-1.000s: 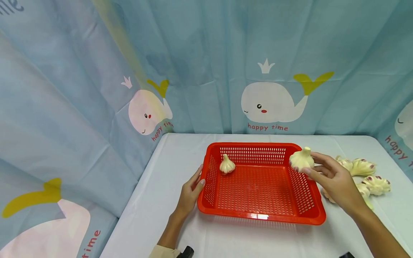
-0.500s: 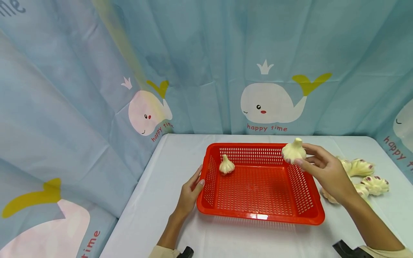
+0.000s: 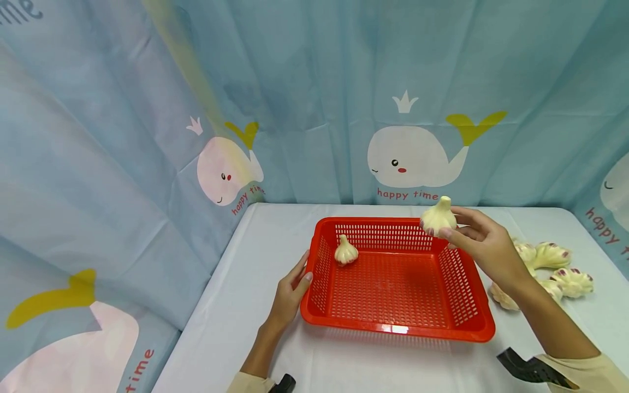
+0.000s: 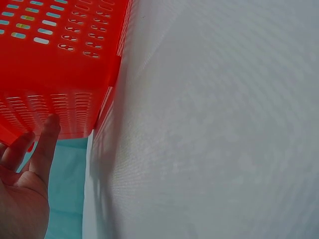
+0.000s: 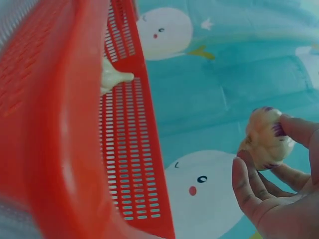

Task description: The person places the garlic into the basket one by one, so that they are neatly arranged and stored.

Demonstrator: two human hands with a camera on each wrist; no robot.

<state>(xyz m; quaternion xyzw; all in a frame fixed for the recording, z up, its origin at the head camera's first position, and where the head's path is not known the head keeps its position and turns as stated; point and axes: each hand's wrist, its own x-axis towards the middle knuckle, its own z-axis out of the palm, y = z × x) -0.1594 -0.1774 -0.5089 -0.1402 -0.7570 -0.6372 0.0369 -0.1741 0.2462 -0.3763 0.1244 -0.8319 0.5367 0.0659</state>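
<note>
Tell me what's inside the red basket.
Inside the red basket is one garlic bulb, toward the far left corner. Whatever lies directly beneath that bulb is covered and can't be seen.

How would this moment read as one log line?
right fingers: hold garlic up near far right corner of basket | left fingers: touch basket's left side | inside: one bulb | right of basket: more bulbs

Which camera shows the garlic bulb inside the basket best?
The head view: the whole garlic bulb shows, stem up, near the left end of the red basket. Right wrist view: only the stem and part of its body, the basket hiding the rest. Left wrist view: no recognizable part of it.
</note>
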